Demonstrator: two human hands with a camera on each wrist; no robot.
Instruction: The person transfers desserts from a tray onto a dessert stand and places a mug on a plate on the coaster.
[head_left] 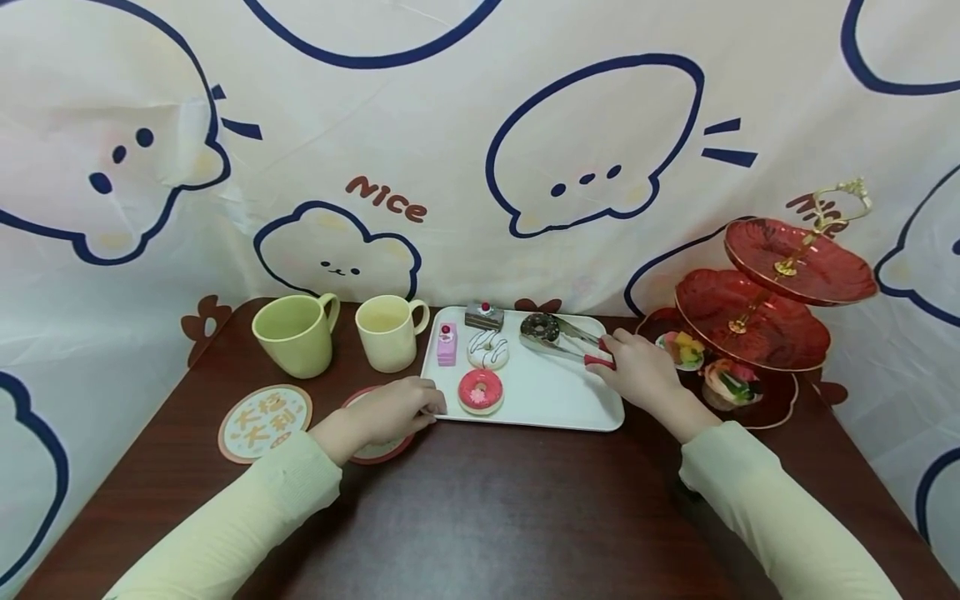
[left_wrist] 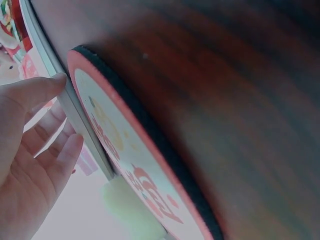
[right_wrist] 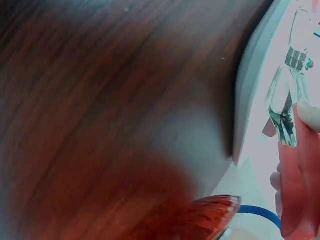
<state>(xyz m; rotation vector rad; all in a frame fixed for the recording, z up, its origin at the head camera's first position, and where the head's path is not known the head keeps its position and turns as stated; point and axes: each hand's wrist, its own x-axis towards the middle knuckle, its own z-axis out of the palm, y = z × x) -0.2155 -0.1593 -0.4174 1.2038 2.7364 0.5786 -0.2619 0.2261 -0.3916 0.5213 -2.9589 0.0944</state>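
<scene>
Head view: cartoon-print cloth [head_left: 450, 133] behind, dark wood-grain table [head_left: 525, 508] below. White tray [head_left: 562, 392] on table, long axis left-right. Right hand [head_left: 641, 371] grips tongs [head_left: 567, 353] by red handles; tongs over tray, long axis mostly sideways, tips pointing left and slightly away. Left hand [head_left: 397, 410] pinches tray's near-left rim. Coaster [head_left: 266, 423] has orange Chinese characters. Dark doughnut [head_left: 540, 328] between tong arms; lifted or resting, can't tell. Cloth lettering reads "Nice" [head_left: 386, 200].

Open room front right on the tray [head_left: 570, 398], donuts [head_left: 481, 393] crowding its left (cakes [head_left: 447, 346] too), tiered stand [head_left: 780, 333] barring the right.
</scene>
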